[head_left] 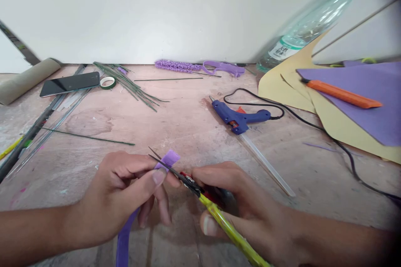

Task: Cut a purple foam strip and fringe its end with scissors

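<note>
My left hand (pixel 125 196) pinches a purple strip (pixel 171 157) between thumb and index finger. One end of the strip sticks up past the fingertips, and its long tail hangs below the palm. Gripped in my right hand (pixel 241 200) is a pair of scissors (pixel 216 212) with dark blades and a yellow handle; some red shows near the pivot. The parted blades point up and left, and one crosses the strip right by my left thumb. Whether the blades have cut into the strip I cannot tell. My right fingers partly hide the other handle.
A blue glue gun (pixel 236 117) with a glue stick and black cord lies right of centre. Green wires (pixel 128 85), green tape (pixel 107 83) and a phone (pixel 70 83) are at left. Behind lies a purple fringed piece (pixel 178 66). A bottle (pixel 310 29), an orange cutter (pixel 343 94) and sheets (pixel 372 123) are right.
</note>
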Demonstrator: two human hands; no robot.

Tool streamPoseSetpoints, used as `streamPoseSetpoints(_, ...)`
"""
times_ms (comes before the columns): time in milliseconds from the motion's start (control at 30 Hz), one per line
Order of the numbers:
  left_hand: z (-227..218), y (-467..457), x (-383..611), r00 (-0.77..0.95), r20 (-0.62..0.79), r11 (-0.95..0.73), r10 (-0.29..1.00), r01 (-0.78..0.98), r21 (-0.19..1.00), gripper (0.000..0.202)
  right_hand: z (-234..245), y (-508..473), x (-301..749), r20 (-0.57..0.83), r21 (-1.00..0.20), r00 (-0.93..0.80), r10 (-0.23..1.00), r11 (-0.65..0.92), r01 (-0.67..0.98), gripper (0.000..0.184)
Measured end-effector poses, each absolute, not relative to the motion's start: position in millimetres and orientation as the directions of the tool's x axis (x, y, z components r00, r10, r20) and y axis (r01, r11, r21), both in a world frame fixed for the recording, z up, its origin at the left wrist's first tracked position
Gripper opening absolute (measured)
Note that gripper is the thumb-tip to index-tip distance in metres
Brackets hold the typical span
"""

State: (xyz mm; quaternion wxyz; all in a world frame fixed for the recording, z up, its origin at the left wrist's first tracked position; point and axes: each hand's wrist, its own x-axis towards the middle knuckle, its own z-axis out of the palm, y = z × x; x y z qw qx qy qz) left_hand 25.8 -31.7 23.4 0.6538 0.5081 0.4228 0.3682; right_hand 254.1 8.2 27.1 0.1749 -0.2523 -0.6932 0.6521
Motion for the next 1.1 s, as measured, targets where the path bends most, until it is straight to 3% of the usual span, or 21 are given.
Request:
streamPoseSetpoints(300, 24.0, -29.6, 26.1, 0.355, -0.223, 0.259, 0.908, -0.056, 0.964, 0.037, 28.5, 6.6, 256.4, -0.132, -0.981, -0.795, 0.592, 0.036, 0.190, 0.058)
streamPoseSetpoints(500, 20.3, -30.0, 25.7, 0.390, -0.224, 0.274, 0.893, -0.078, 0.959, 0.038, 24.2, 7.1, 255.7, -0.111, -0.991, -0.823, 0.557, -0.006, 0.130, 0.054)
streamPoseSetpoints(1100, 14.5, -28.8, 26.9, 0.400, -0.266, 0.319, 0.877, -0.071, 0.945, 0.040, 24.5, 6.5, 256.1, -0.174, -0.983, -0.809, 0.562, -0.054, 0.174, 0.056)
